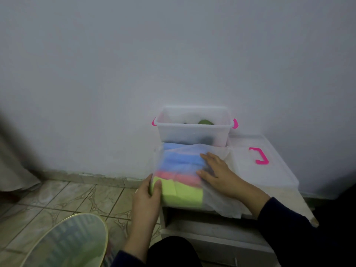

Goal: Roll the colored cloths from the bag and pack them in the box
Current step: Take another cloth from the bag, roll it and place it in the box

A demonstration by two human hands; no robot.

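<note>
Now the left hand (149,191) curls its fingers (157,186) around the bag's (217,201) left edge on the tabletop (279,197); the right hand (215,171) lies flat, fingers spread, on top.

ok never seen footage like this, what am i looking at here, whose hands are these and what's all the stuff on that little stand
There is no machine here. One wide-angle camera sits on a person's head and looks forward and down, so the two bare hands belong to the wearer.

The surface is a small white cabinet against the wall. On it lies a thin translucent bag holding folded cloths: blue cloths at the far end, a pink cloth in the middle, a yellow-green cloth nearest. The left hand grips the bag's near left corner. The right hand lies flat on top with fingers spread.

Behind the bag stands the clear plastic box with pink latches, open, with something dark and something green already inside. Its lid, with a pink handle, lies to the right.

Bottom left is a round mirror over the tiled floor.
</note>
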